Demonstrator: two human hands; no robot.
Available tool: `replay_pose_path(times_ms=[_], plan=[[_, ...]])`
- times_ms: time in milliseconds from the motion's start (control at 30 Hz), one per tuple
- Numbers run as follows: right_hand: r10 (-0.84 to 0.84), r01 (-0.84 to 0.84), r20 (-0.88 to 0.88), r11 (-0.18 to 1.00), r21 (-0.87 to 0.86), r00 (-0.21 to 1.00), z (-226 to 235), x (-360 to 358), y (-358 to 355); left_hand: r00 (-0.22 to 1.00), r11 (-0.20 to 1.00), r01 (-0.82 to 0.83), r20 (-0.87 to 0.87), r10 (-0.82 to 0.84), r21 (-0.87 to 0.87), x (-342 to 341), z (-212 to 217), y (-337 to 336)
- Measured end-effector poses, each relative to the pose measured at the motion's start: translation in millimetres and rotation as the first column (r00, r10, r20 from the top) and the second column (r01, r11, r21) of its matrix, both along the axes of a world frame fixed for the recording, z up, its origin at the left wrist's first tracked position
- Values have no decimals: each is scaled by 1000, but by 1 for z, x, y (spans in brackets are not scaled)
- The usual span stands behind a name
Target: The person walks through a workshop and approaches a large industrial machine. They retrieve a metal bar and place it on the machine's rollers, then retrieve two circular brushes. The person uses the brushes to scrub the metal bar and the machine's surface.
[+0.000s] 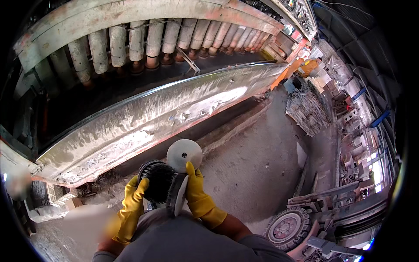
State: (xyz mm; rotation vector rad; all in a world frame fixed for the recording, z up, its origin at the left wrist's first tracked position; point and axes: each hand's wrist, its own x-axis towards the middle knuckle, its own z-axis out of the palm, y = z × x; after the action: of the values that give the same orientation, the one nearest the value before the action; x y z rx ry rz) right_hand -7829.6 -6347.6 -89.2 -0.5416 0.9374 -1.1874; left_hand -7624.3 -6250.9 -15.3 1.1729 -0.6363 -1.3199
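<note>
1. The person holds a round black brush wheel close in front of the body, over the dusty floor. Both hands wear yellow gloves.

2. The left hand is curled around the left side of the brush wheel. Its fingers are bent and closed on the rim, so it is gripping, not open.

3. The right hand is closed on a flat pale disc that sits edge-on, right next to the brush wheel. The thumb sticks up and touches a second pale round disc just above, which faces up and has a small hole in the middle.

4. I cannot tell if the discs are joined to the brush wheel or only held against it.

5. To do this well, I think the left hand should keep the brush wheel still while the right hand does the small moves. The bristles look stiff, so the gloves should stay on.

6. It would be wise to keep the parts lined up flat, hole over hole, so nothing sits crooked.

7. The parts should stay close to the body, so a dropped disc does not roll away on the floor.

8. Behind the hands is a long grey metal trough with a row of rollers above it. A forklift wheel is low on the right.
</note>
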Motion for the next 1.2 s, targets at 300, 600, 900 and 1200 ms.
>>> replay_pose_path(times_ms=[300, 600, 900, 1200], plan=[[128, -158, 294, 984, 81, 947, 11, -36, 12, 990, 988, -138, -1, 139, 75, 2, -7, 5], [242, -392, 718, 919, 47, 653, 54, -31, -32, 986, 992, -120, -110, 122, 27, 11, -4, 12], [365, -702, 869, 711, -28, 334, 92, 10, -55, 971, 986, -158, -190, 146, -51, 22, 1, 30], [451, -778, 792, 626, 48, 412, 93, 23, -59, 952, 979, -194, -254, 170, -71, 31, -17, 46]])
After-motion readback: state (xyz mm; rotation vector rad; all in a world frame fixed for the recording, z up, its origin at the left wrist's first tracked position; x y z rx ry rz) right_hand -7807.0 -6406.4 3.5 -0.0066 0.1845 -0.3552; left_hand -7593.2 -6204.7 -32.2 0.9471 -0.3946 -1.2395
